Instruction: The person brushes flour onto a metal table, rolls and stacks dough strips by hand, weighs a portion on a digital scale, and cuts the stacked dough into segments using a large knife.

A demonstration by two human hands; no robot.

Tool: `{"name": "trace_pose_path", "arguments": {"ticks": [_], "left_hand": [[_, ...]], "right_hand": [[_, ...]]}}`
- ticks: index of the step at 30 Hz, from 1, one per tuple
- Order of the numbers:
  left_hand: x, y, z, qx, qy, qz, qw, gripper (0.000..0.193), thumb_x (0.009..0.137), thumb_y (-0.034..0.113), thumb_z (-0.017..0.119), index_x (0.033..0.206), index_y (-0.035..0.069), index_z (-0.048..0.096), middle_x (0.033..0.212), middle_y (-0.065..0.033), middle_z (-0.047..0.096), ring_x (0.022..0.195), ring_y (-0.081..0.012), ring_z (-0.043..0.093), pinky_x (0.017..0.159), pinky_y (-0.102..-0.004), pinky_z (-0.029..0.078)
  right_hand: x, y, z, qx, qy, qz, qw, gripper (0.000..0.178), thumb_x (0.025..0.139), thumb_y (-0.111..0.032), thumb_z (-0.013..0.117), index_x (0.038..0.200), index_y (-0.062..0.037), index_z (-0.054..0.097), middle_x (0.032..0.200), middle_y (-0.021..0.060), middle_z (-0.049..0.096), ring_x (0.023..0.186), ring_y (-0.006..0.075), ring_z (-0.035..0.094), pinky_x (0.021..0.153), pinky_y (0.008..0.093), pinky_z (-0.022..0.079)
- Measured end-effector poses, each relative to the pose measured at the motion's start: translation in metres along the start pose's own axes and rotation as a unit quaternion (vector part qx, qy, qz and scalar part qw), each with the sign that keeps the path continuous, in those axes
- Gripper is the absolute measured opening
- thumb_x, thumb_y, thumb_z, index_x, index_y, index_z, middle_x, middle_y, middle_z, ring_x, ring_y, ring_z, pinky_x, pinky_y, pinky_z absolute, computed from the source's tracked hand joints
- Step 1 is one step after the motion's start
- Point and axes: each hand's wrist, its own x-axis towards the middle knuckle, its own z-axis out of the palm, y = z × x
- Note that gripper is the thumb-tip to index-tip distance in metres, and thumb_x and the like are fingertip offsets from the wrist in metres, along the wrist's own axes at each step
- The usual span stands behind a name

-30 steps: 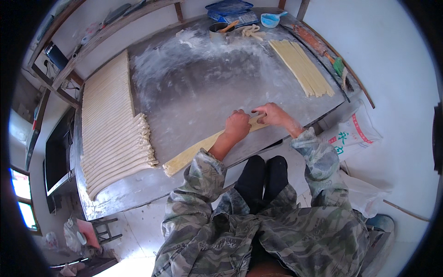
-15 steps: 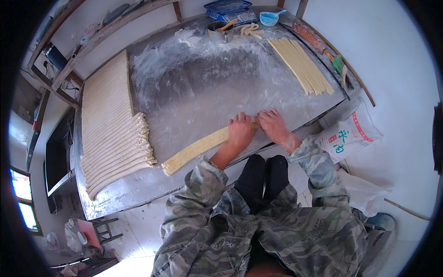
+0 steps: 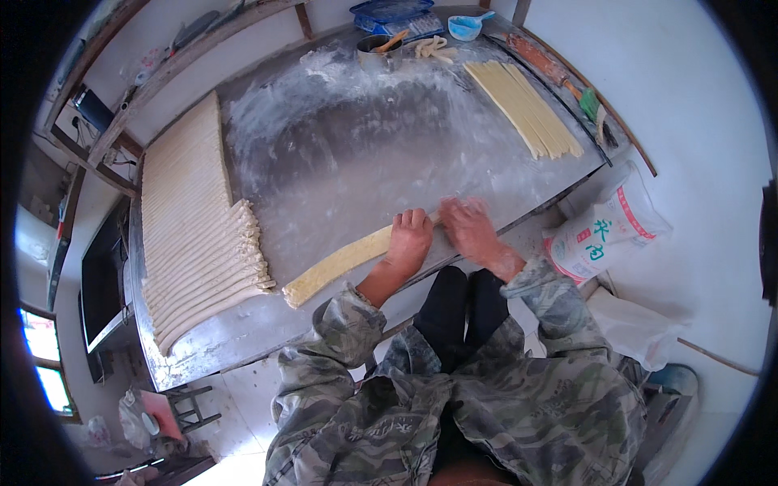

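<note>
L hand point(image 3: 412, 241) is at the near edge of the counter point(image 3: 348, 174), fingers bent & closed on a dough strip point(image 3: 340, 259). R hand point(image 3: 470, 233) is just beside it, on the R, at the strip's R end; it's blurred, so can't tell if its fingers are clenched or loose. Strip is flat, pale yellow, runs from btwn the hands down & L, its L end lying on the counter near the dough ropes point(image 3: 203, 243).

Ropes lie side by side in a big block on the L part of the counter, ends uneven. More flat strips point(image 3: 523, 109) are at far R, close together. Flour point(image 3: 324, 69) is smeared across the far half. Back there, L to R: metal pot point(image 3: 378, 61) w/ a wooden handle point(image 3: 395, 40) sticking out, a few dough pcs point(image 3: 435, 50), blue dipper point(image 3: 465, 28). Blue tray point(image 3: 391, 10) is behind the pot. Rolling pin point(image 3: 539, 61) & green brush point(image 3: 589, 104) lie along the R edge. White sack point(image 3: 608, 231) leans, tilted, R of the counter.
</note>
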Motion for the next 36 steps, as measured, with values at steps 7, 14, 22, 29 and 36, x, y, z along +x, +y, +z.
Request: {"name": "trace_pose_path", "arguments": {"ticks": [7,14,22,29,36], "left_hand": [[-0.019,-0.014,-0.012,-0.073,0.019,-0.050,0.996,0.022,0.080,0.014,0.063,0.098,0.003,0.063,0.100,-0.0124,0.055,0.094,-0.0315,0.058,0.080,-0.0445,0.049],[-0.032,-0.019,-0.023,-0.082,-0.033,-0.054,0.995,0.028,0.079,0.017,0.068,0.103,0.002,0.063,0.103,-0.0131,0.056,0.100,-0.0332,0.057,0.083,-0.0454,0.049],[-0.052,-0.027,-0.038,-0.013,-0.033,0.000,0.999,0.034,0.075,0.018,0.074,0.103,0.004,0.063,0.102,-0.0120,0.055,0.098,-0.0305,0.057,0.082,-0.0450,0.048],[-0.075,-0.039,-0.069,-0.073,-0.005,-0.046,0.996,0.033,0.075,0.015,0.068,0.106,0.003,0.063,0.104,-0.0128,0.056,0.100,-0.0304,0.058,0.083,-0.0444,0.049],[-0.096,-0.057,-0.078,-0.102,-0.001,-0.058,0.993,0.038,0.077,0.013,0.070,0.113,0.002,0.064,0.109,-0.0140,0.058,0.102,-0.0331,0.060,0.087,-0.0450,0.050]], "right_hand": [[-0.006,0.012,0.004,-0.003,0.020,-0.020,1.000,0.047,0.091,-0.015,0.058,0.135,0.0011,0.054,0.144,0.0167,0.052,0.137,0.0316,0.046,0.114,0.0516,0.033],[0.013,-0.031,0.026,0.028,0.015,-0.049,0.998,0.051,0.090,-0.017,0.061,0.137,0.0012,0.053,0.142,0.0173,0.053,0.138,0.0330,0.045,0.114,0.0482,0.034],[0.019,-0.074,0.034,0.062,0.049,-0.033,0.996,0.045,0.091,-0.018,0.060,0.132,0.0018,0.055,0.139,0.0167,0.054,0.134,0.0324,0.047,0.113,0.0503,0.033],[0.018,-0.056,0.012,0.037,0.014,-0.007,0.999,0.054,0.089,-0.020,0.061,0.137,0.0012,0.050,0.143,0.0171,0.052,0.137,0.0343,0.045,0.113,0.0518,0.033],[0.024,-0.079,0.029,0.058,0.008,-0.075,0.995,0.053,0.092,-0.021,0.060,0.139,0.0003,0.050,0.145,0.0166,0.050,0.138,0.0329,0.044,0.113,0.0535,0.032]]}}
